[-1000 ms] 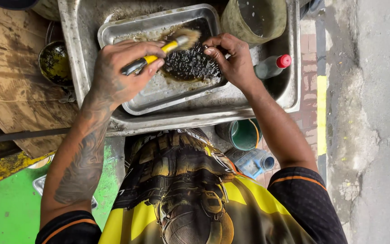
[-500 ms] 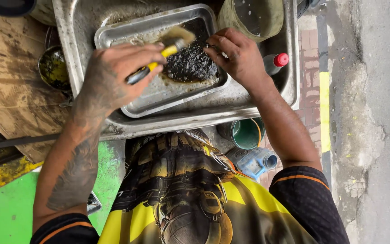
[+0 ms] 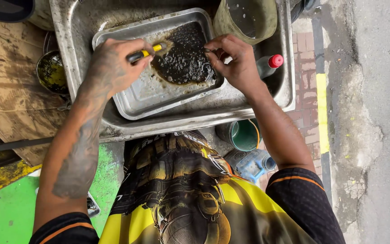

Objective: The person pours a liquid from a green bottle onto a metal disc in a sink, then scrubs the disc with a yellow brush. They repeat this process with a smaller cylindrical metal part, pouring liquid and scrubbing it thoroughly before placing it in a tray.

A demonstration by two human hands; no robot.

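Seen from above, a person stands at a metal sink basin (image 3: 91,27) that holds a shallow steel tray (image 3: 150,97). In the far right part of the tray lies a dark, greasy mass of small parts in black liquid (image 3: 183,58).

The left hand (image 3: 111,68) is clenched around a brush with a yellow and black handle (image 3: 146,52). The fingers wrap the handle fully, and the brush end points right, reaching the edge of the dark mass; its bristles are hard to make out.

The right hand (image 3: 233,61) rests at the right side of the tray. Its thumb and fingertips are pinched together at the edge of the dark mass, touching it; whether this grip holds a single piece cannot be told.

A dirty round container (image 3: 249,18) sits at the far right of the basin, and a bottle with a red cap (image 3: 269,64) lies just beside the right wrist. A green cup (image 3: 244,134) stands below the basin, near the person's body.
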